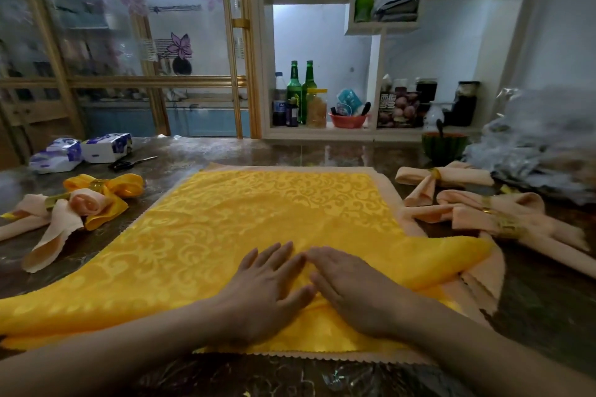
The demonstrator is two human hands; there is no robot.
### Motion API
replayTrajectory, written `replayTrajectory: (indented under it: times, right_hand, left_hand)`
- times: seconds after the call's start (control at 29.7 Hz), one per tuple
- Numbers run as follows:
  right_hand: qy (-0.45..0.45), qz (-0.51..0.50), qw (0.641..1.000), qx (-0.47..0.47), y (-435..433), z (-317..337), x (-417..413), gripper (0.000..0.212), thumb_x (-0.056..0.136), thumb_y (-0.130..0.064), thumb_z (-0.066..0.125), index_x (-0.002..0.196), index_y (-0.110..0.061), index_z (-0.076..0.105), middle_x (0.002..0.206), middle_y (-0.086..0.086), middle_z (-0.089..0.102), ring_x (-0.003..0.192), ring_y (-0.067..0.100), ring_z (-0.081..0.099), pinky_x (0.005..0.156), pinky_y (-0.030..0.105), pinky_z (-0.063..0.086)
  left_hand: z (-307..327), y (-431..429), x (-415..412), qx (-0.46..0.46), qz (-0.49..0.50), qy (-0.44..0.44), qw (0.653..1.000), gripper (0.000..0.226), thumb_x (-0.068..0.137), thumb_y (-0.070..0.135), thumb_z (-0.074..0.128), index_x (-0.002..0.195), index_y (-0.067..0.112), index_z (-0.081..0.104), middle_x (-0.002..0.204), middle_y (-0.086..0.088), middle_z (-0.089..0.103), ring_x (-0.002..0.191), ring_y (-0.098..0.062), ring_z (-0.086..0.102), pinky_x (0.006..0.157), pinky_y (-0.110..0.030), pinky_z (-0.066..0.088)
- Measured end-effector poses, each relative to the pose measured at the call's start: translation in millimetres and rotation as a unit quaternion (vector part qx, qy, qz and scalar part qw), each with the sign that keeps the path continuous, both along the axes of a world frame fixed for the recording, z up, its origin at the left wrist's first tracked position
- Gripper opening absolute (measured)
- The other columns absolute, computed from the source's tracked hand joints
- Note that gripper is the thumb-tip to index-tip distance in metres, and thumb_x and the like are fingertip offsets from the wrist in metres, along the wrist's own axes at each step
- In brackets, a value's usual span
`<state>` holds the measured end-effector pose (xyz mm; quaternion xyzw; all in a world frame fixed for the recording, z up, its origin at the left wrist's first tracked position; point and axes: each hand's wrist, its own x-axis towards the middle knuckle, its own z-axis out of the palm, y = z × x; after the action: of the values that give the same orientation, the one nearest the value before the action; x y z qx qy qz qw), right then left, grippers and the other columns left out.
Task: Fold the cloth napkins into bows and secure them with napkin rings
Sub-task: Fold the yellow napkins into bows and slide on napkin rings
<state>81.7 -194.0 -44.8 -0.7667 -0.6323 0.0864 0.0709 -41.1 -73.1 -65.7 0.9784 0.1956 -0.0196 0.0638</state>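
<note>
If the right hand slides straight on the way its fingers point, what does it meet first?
The right hand would likely almost at once meet the left hand, whose fingertips lie just ahead on the yellow napkin.

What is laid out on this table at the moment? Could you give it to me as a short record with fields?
Work piece: yellow napkin spread over a peach napkin
Left hand: left hand flat on the yellow napkin, fingers straight
Right hand: right hand flat beside it, fingertips close together
Finished, left side: yellow bow and peach bow, each ringed
Finished, right side: two peach bows with gold rings
Also on table: scissors
</note>
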Motion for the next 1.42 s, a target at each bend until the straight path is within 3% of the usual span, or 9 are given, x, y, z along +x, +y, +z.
replayTrajectory:
  times: [0.1,0.3,0.54,0.64,0.78,0.84,1.21,1.35,1.42]
  right_hand:
    - [-0.009,-0.049,0.998,-0.046,-13,-12,28,0.061,0.098,-0.054,0.019,0.151,-0.031,0.001,0.159,-0.007,-0.01,0.145,0.01,-0.01,0.115,0.03,-0.007]
    - [0.002,-0.155,0.982,-0.105,-61,-4,73,0.091,0.067,-0.076,0.002,0.149,-0.036,-0.006,0.156,-0.01,-0.017,0.144,0.011,-0.013,0.115,0.029,-0.006]
    - [-0.178,-0.143,0.974,-0.009,-52,14,53,0.059,0.101,-0.039,0.029,0.151,-0.022,0.002,0.159,0.002,-0.011,0.146,0.017,-0.01,0.116,0.029,-0.004]
    - [-0.109,-0.068,0.989,0.079,-17,14,22,0.05,0.102,-0.025,0.033,0.149,-0.021,0.019,0.159,-0.001,0.007,0.146,0.012,0.003,0.116,0.025,0.006]
    - [0.003,0.005,0.997,0.083,31,5,-11,0.047,0.102,-0.033,0.031,0.147,-0.019,0.027,0.157,0.0,0.019,0.145,0.012,0.011,0.115,0.026,0.013]
    - [0.057,0.006,0.997,0.051,41,-2,-18,0.055,0.099,-0.046,0.031,0.148,-0.022,0.025,0.157,-0.002,0.018,0.145,0.012,0.01,0.116,0.028,0.012]
    - [-0.005,0.016,1.0,-0.025,49,-11,-27,0.083,0.081,-0.074,0.013,0.151,-0.03,0.007,0.159,-0.008,-0.006,0.145,0.007,-0.006,0.115,0.027,-0.003]
    - [0.001,0.014,1.0,-0.023,48,-11,-28,0.134,0.035,-0.096,-0.018,0.15,-0.033,0.005,0.158,-0.01,-0.008,0.144,0.006,-0.007,0.114,0.026,-0.004]
    - [0.001,0.013,0.999,-0.034,48,-8,-29,0.135,0.034,-0.097,-0.017,0.15,-0.032,0.004,0.158,-0.009,-0.008,0.144,0.007,-0.007,0.114,0.026,-0.003]
  left_hand:
    - [1,-2,1,-0.003,-0.002,-0.005,1.0,0.128,0.032,0.09,-0.027,0.148,0.039,-0.004,0.156,0.012,-0.013,0.142,-0.005,-0.015,0.113,-0.031,-0.011]
    - [5,-5,1,-0.023,0.001,-0.001,1.0,0.098,0.058,0.079,-0.007,0.148,0.039,-0.002,0.156,0.012,-0.012,0.142,-0.004,-0.014,0.113,-0.03,-0.011]
    - [15,-10,1,0.021,0.013,0.032,0.999,0.065,0.095,0.058,0.024,0.15,0.032,0.0,0.157,0.003,-0.013,0.143,-0.013,-0.018,0.115,-0.044,-0.015]
    - [23,-14,2,0.071,0.012,0.039,0.997,0.061,0.099,0.041,0.029,0.151,0.027,0.001,0.158,0.001,-0.008,0.144,-0.015,-0.015,0.112,-0.048,-0.019]
    - [24,-2,-26,0.039,0.082,0.059,0.994,0.056,0.101,0.036,0.025,0.151,0.025,0.0,0.158,0.002,-0.007,0.145,-0.014,-0.011,0.113,-0.047,-0.016]
    - [20,11,-49,0.024,0.121,0.06,0.991,0.054,0.102,0.04,0.021,0.151,0.026,0.003,0.158,0.003,-0.006,0.145,-0.013,-0.01,0.114,-0.046,-0.014]
    - [-10,105,-247,0.008,0.39,0.01,0.921,0.049,0.101,0.04,0.015,0.148,0.032,0.004,0.158,0.004,-0.005,0.145,-0.014,-0.004,0.115,-0.047,-0.002]
    - [-15,133,-287,-0.021,0.492,-0.058,0.869,0.052,0.1,0.042,0.026,0.149,0.026,0.017,0.158,-0.005,0.003,0.146,-0.024,0.002,0.115,-0.046,0.006]
    - [-11,143,-302,0.027,0.525,-0.08,0.847,0.054,0.099,0.033,0.037,0.149,0.016,0.023,0.157,-0.013,0.01,0.144,-0.031,0.01,0.116,-0.044,0.014]
